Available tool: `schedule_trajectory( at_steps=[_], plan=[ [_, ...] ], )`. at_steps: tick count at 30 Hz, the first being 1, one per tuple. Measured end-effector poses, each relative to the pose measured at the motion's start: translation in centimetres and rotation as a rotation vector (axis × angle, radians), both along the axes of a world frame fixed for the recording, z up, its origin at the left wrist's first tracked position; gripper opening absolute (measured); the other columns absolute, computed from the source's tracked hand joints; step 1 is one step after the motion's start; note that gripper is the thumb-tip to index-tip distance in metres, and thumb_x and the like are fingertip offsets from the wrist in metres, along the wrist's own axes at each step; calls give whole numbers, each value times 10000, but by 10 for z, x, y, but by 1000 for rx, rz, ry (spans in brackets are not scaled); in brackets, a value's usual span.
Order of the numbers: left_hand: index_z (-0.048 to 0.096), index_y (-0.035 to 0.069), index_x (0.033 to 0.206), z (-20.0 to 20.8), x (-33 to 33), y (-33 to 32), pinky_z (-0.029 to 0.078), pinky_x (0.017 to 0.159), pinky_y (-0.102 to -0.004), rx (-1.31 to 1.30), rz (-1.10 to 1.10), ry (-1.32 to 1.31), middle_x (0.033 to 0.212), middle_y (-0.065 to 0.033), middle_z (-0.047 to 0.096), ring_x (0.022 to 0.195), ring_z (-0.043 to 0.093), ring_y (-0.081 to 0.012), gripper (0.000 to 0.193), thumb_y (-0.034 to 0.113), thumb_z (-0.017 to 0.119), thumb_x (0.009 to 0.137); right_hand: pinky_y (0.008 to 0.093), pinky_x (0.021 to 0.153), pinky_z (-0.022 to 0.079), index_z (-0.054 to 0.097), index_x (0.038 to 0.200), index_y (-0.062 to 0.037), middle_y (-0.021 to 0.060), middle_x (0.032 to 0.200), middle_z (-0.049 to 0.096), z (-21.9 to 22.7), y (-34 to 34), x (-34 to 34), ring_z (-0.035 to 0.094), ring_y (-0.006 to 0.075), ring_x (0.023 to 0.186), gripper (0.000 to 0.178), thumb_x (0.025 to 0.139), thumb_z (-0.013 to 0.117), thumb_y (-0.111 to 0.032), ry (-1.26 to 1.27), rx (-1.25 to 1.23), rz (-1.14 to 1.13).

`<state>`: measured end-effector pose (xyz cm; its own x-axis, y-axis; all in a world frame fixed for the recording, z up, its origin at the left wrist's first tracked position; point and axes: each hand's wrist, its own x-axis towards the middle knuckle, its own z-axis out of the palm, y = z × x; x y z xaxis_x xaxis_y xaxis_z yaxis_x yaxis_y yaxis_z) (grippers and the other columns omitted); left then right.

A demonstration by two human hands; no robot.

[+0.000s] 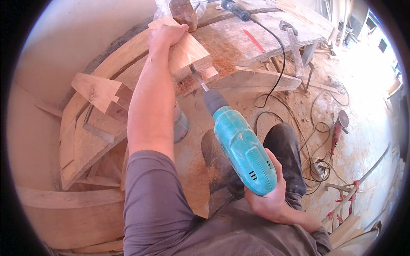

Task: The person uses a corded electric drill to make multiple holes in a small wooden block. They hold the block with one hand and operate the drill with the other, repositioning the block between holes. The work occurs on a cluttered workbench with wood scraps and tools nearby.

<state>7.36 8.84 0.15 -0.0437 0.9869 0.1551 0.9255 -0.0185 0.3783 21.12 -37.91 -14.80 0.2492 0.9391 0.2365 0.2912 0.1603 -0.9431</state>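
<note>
My left hand [165,35] is closed over the far part of a pale wooden block [188,52] on the workbench [252,32]. The block's near end faces me. My right hand [270,199] grips a teal power drill [244,147] by its rear end; its handle and trigger are hidden from view. From the dark chuck [215,101] the drill bit [199,79] points at the block's near end, its tip at or in the wood. Sawdust [226,59] lies on the bench beside the block.
A notched wooden piece [97,90] sits left of my forearm. Right of the block are a red strip [253,40], a hammer [294,42] and a corded black tool [235,9]. Cords and an angle grinder [338,131] lie on the floor. A bucket [181,124] stands below the bench.
</note>
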Motion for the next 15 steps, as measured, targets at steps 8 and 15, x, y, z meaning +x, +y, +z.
schedule_trajectory(
  at_steps=[8,15],
  plan=[
    [675,94,1428,0,-2,-9,463,1151,-426,24,18,18,1516,-174,605,1432,538,-327,861,736,623,856,380,959,573,270,1634,-21,182,1243,742,22,-21,2,760,280,1096,953,804,737,0,-75,-18,-10],
    [666,112,1444,11,13,-24,424,1185,-463,94,-62,102,1508,-151,621,1464,488,-387,778,691,505,950,350,952,571,350,1591,9,150,1260,730,9,-51,24,742,234,1108,917,776,767,57,20,91,-70]
  ],
)
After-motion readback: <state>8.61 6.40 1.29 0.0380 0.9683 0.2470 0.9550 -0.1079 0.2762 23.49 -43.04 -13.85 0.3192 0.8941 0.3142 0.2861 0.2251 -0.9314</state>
